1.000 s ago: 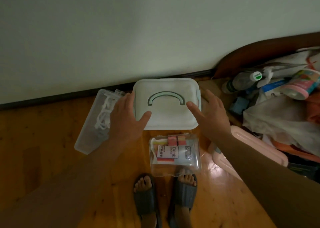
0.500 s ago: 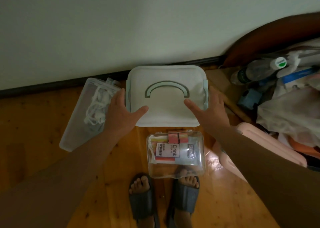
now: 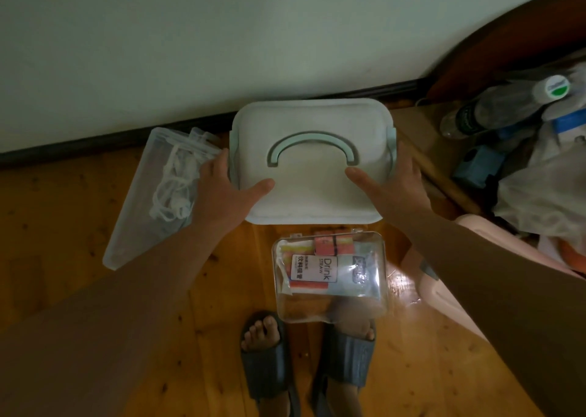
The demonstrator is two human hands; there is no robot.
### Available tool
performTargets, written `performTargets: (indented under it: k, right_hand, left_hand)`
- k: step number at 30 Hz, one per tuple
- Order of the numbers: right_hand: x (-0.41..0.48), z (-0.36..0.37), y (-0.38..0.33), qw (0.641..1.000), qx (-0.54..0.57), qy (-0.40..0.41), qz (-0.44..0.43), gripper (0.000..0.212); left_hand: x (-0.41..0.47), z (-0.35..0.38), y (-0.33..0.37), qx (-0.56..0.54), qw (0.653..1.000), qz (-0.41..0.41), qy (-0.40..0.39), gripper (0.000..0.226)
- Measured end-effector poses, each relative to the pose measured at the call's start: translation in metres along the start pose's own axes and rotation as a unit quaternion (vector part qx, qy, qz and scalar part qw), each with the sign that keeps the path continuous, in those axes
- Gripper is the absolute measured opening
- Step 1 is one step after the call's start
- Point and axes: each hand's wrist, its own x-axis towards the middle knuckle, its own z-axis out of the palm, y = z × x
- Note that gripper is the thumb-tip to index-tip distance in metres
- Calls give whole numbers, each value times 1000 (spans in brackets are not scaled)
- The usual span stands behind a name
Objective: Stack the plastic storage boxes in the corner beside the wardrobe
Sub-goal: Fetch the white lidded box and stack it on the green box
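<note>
Sides of white handled storage box gripped by left hand and right hand, thumbs on lid, clear straw box nearer

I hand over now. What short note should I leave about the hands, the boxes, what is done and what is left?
Left hand and right hand: both grip the white plastic box with the green handle, thumbs on top, near the wall.
Clear plastic box of straws: on floor by feet.
Translucent long box: left, by wall.
Pink box: right, partly hidden.
Done: nothing stacked.
Left: place the white box, stack the others.
</note>
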Motion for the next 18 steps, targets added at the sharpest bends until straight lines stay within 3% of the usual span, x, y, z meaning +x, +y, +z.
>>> performTargets:
  k: [18]
  right_hand:
    - [7,8,8,997,69,-21,9,113]
  left_hand:
    - [3,17,9,-95,995,2,19,105]
